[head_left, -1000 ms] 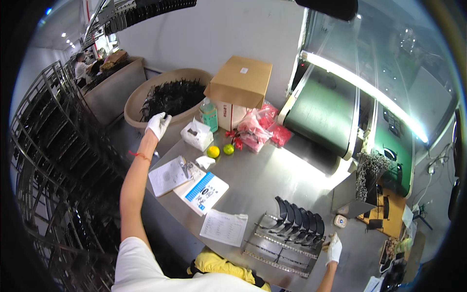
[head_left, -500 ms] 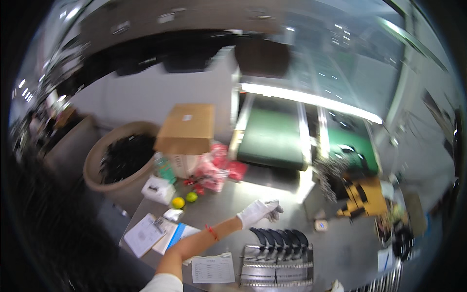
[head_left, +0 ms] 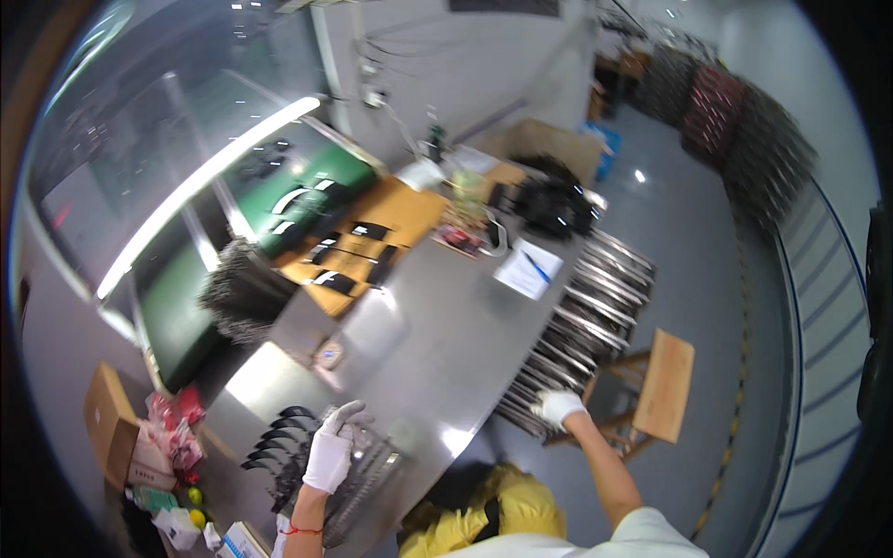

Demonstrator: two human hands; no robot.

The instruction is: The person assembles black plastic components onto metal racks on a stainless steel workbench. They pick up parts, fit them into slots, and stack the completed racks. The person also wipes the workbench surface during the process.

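My left hand [head_left: 333,448], in a white glove, is over a metal rack [head_left: 367,479] on the steel table. Its fingers are loosely extended, and I see nothing held in them. Beside it, a row of black curved pieces [head_left: 279,442] stands along the rack. My right hand [head_left: 560,407], also gloved, reaches past the table's right edge to a stack of metal racks [head_left: 595,312]. Its fingers bend over the end of a metal rack at the near end of that stack; the fingertips are partly hidden.
A wooden stool [head_left: 665,386] stands right of the racks. On the steel table [head_left: 437,325] lie paper with a blue pen [head_left: 528,270], a small round-faced object [head_left: 328,354] and cardboard with black pieces [head_left: 405,214]. Green conveyors [head_left: 312,191] run behind. A cardboard box [head_left: 110,423] stands left.
The view has swung right, bringing the rack stack and stool into sight. My right hand has appeared at the stack. My left hand is now over the rack rather than beyond its black pieces.
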